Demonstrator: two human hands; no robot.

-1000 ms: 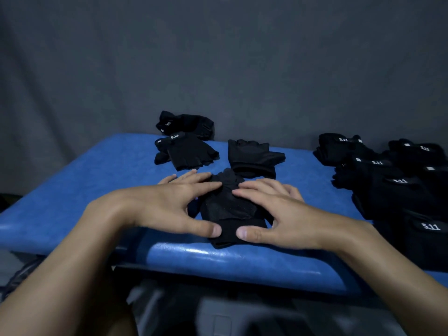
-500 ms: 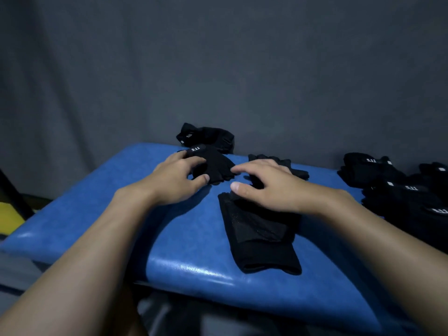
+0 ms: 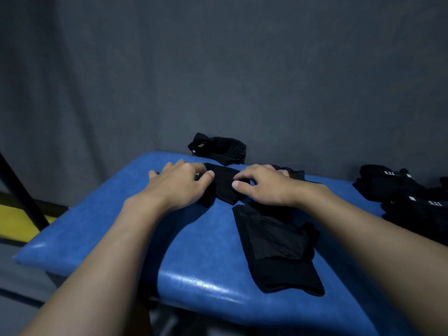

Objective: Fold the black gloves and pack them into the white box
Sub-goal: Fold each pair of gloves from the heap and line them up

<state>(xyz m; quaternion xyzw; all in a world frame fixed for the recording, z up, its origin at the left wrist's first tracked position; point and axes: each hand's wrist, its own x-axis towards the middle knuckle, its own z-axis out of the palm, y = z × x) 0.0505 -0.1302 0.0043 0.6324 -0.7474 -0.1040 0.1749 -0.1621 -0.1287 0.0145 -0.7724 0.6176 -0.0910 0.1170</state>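
A black glove (image 3: 224, 186) lies across the far middle of the blue padded table (image 3: 116, 229), between my two hands. My left hand (image 3: 178, 184) rests on its left end, thumb on top of the fabric and the other fingers spread toward the table's left. My right hand (image 3: 265, 186) has curled fingers and pinches the glove's right edge between thumb and forefinger. A folded black glove (image 3: 278, 248) lies near the front edge, below my right wrist. The white box is out of view.
Another black glove (image 3: 219, 149) sits at the back against the grey cloth wall, and one (image 3: 294, 173) peeks out behind my right hand. A pile of black gloves (image 3: 400, 190) fills the table's right side. A black bar (image 3: 21, 190) and a yellow surface (image 3: 17, 224) stand left.
Both hands left the folded glove near the front edge and reached to the glove farther back. That glove now lies crosswise between them, its white label no longer showing.
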